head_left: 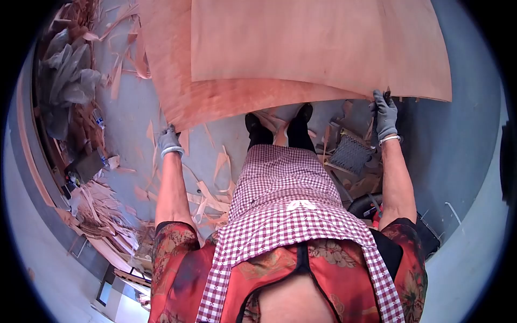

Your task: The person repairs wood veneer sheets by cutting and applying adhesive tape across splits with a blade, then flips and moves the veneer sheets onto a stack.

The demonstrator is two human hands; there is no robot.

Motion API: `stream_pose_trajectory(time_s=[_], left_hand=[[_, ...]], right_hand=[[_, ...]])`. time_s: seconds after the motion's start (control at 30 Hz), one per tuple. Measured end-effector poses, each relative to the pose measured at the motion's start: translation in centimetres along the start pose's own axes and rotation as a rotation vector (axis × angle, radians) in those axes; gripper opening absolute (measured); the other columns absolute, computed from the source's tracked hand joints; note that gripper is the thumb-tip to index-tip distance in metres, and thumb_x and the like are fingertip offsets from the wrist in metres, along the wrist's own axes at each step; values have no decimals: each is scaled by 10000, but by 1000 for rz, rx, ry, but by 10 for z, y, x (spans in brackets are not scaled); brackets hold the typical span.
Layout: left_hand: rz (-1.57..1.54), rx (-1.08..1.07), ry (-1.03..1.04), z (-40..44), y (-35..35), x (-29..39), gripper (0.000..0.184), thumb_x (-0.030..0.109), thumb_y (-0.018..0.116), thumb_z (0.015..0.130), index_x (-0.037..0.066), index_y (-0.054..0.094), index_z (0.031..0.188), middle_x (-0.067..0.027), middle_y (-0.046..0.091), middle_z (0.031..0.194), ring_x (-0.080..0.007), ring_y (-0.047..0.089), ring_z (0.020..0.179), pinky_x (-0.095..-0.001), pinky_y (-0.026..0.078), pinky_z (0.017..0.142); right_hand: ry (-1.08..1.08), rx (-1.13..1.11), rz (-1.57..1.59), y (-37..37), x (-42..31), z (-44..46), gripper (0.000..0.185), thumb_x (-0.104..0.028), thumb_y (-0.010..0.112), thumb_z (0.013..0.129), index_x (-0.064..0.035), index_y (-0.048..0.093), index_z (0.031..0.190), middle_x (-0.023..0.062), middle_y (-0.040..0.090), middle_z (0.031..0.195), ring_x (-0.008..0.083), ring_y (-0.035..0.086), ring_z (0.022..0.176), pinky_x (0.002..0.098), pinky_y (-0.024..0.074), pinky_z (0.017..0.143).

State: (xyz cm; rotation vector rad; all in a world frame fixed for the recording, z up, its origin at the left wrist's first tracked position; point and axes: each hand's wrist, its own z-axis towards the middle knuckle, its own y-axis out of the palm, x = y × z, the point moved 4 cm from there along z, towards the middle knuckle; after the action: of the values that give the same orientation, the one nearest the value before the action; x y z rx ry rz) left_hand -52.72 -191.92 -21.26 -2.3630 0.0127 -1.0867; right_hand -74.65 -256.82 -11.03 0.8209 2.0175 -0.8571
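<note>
Two large, thin reddish wood veneer sheets lie one over the other in front of me. The lower veneer sheet point(231, 99) reaches out past the upper veneer sheet point(318, 40) on the left and near sides, and its near edge bows. At its near left corner, my left hand point(170, 142), in a grey glove, is closed on it. My right hand point(385, 116), also gloved in grey, pinches the near edge on the right, where the two sheets meet. Whether it holds one sheet or both I cannot tell.
Veneer scraps point(212, 202) litter the grey floor around my feet. Crumpled clear plastic point(72, 70) and a heap of veneer offcuts point(102, 207) line the left side. A dark mesh-covered box point(350, 152) stands on the floor near my right arm.
</note>
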Motion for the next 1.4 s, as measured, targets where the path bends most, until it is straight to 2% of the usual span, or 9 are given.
stream_pose_trajectory(time_s=[0.1, 0.27, 0.37, 0.5, 0.6, 0.87, 0.97, 1.17, 1.4], left_hand=[[-55, 24, 3, -2, 0, 1, 194, 178, 680, 848, 13, 584, 814, -100, 601, 804, -177, 588, 654, -303, 527, 559], [139, 41, 166, -13, -7, 11, 250, 231, 643, 859, -14, 597, 876, -118, 621, 821, -220, 592, 657, -364, 491, 558], [620, 194, 636, -40, -3, 33, 287, 242, 631, 818, -16, 558, 920, -200, 604, 859, -344, 560, 706, -466, 422, 646], [950, -100, 1173, -118, 42, 38, 212, 185, 594, 790, 25, 518, 907, -234, 534, 929, -400, 516, 871, -483, 418, 776], [957, -573, 1121, -161, 85, 27, 257, 201, 609, 787, 38, 579, 984, -207, 557, 1091, -374, 575, 943, -429, 469, 832], [1592, -850, 892, -190, 175, 61, 635, 303, 543, 838, 121, 307, 1399, -174, 289, 1449, -371, 403, 1251, -466, 373, 1001], [1688, -888, 782, -181, 185, 52, 671, 283, 539, 818, 143, 276, 1419, -151, 249, 1476, -364, 380, 1279, -451, 361, 1027], [1767, -836, 605, -188, 188, 46, 711, 263, 533, 819, 154, 223, 1449, -133, 193, 1508, -354, 299, 1333, -446, 302, 1076], [1883, -753, 456, -200, 198, 51, 703, 154, 466, 820, 253, 203, 1464, -30, 133, 1545, -285, 203, 1397, -538, 248, 1076]], right_hand=[[24, -14, -30, -2, 6, 2, 188, -238, 772, 767, -121, 638, 826, -43, 574, 610, 57, 490, 456, 200, 356, 426], [-222, -32, -165, -12, 23, 7, 593, -210, 722, 794, 21, 467, 1276, 83, 566, 1161, 151, 558, 898, 250, 460, 743], [-132, -107, -243, -38, 75, -21, 330, -169, 674, 803, 11, 577, 1063, 54, 608, 947, 166, 543, 816, 327, 453, 731], [-13, -42, -678, -45, 168, -109, 276, -251, 645, 816, 13, 600, 886, 37, 546, 652, 147, 489, 566, 345, 419, 529], [248, -122, -207, -10, 273, -151, 215, -173, 727, 759, -49, 585, 863, -37, 464, 588, 89, 437, 499, 275, 381, 465], [-64, -353, -111, 136, 106, -66, 203, -199, 697, 801, -17, 608, 797, -25, 546, 631, 73, 469, 550, 260, 403, 506], [-242, -287, 69, 67, 55, -46, 177, -181, 677, 809, -16, 614, 801, -26, 541, 624, 77, 470, 530, 264, 403, 490], [17, -265, 93, -109, -23, -25, 99, -114, 678, 810, -101, 587, 774, -66, 510, 640, 25, 436, 516, 204, 334, 433], [-160, 104, -248, -246, 59, 111, 116, -68, 633, 795, -83, 539, 728, -50, 469, 597, 69, 410, 534, 258, 352, 500]])
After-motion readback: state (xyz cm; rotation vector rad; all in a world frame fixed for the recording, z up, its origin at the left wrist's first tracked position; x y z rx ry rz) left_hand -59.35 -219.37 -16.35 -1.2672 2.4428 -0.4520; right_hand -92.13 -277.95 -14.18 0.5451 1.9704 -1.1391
